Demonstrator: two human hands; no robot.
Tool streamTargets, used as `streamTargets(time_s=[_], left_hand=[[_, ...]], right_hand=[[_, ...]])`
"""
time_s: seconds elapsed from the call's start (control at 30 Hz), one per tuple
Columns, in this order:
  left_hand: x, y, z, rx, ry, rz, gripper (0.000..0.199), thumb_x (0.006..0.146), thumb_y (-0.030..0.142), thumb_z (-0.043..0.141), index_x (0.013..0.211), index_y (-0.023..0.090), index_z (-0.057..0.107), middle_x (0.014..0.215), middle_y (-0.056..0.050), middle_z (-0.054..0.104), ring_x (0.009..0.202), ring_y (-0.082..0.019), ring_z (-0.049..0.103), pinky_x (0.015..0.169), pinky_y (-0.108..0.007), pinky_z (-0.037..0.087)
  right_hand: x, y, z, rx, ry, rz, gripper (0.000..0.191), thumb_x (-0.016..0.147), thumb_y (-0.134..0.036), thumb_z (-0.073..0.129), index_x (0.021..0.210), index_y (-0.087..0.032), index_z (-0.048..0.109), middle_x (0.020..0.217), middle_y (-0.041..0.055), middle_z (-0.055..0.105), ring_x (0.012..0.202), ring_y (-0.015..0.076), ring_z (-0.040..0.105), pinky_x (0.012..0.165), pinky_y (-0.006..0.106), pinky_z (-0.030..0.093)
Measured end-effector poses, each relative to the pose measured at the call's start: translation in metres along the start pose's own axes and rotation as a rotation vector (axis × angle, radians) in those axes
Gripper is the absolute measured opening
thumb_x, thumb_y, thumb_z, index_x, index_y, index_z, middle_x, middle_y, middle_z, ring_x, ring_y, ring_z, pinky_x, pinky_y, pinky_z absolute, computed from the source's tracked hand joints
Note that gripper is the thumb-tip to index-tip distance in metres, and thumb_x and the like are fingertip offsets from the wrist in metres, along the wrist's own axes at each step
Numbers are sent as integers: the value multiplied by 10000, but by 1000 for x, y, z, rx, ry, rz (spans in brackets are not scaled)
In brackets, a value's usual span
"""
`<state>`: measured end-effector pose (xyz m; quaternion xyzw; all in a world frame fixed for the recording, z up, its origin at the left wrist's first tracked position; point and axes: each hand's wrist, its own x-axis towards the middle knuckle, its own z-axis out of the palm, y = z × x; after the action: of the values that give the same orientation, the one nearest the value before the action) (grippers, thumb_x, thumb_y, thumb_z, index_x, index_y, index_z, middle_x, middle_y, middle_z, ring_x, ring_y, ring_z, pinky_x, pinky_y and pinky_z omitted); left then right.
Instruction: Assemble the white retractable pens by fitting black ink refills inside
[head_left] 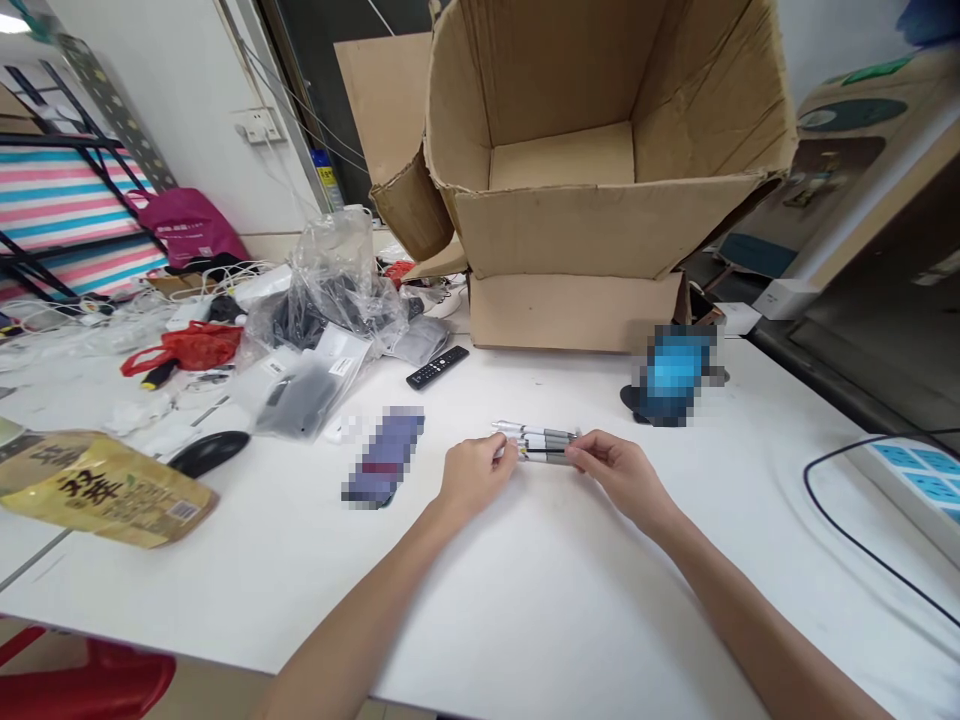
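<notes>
Several white and grey pens (546, 440) lie side by side, crosswise, on the white table (555, 560). My left hand (474, 472) has its fingers closed at the left ends of the pens. At their right ends, my right hand (613, 470) pinches the pens between thumb and fingers. Left of my left hand lies a blurred purple phone-like object (386, 455). A black remote control (438, 368) rests farther back.
A large open cardboard box (574, 310) stands behind the pens. A blurred blue-screened device (673, 372) is at right, near a power strip (919, 475) and black cable. Plastic bags (311, 385) and a yellow pouch (112, 490) lie at left.
</notes>
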<state>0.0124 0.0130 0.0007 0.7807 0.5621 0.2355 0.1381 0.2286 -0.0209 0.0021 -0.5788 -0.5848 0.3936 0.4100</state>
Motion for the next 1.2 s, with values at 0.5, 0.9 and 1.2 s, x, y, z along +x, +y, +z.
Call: streamTargets(time_s=[0.5, 0.9, 1.2], left_hand=[[-1, -1, 2, 2, 16, 24, 444, 933, 429, 344, 609, 222, 567, 523, 16, 574, 491, -134, 485, 524, -259, 261], [-2, 1, 1, 33, 1, 38, 423, 924, 434, 346, 620, 231, 558, 565, 3, 620, 533, -149, 522, 534, -258, 258], [-1, 1, 0, 35, -8, 28, 434, 928, 441, 332, 625, 230, 560, 564, 2, 612, 527, -148, 511, 541, -264, 257]], right_hand=[[-2, -1, 3, -28, 27, -67, 391, 813, -584, 604, 842, -195, 636, 761, 34, 631, 698, 171, 553, 624, 277, 428], [-1, 3, 4, -20, 34, -20, 413, 804, -609, 598, 772, -199, 636, 685, 21, 597, 597, 149, 504, 524, 259, 381], [-3, 3, 4, -77, -21, 52, 554, 872, -654, 445, 610, -189, 590, 578, 15, 551, 556, 142, 472, 535, 272, 361]])
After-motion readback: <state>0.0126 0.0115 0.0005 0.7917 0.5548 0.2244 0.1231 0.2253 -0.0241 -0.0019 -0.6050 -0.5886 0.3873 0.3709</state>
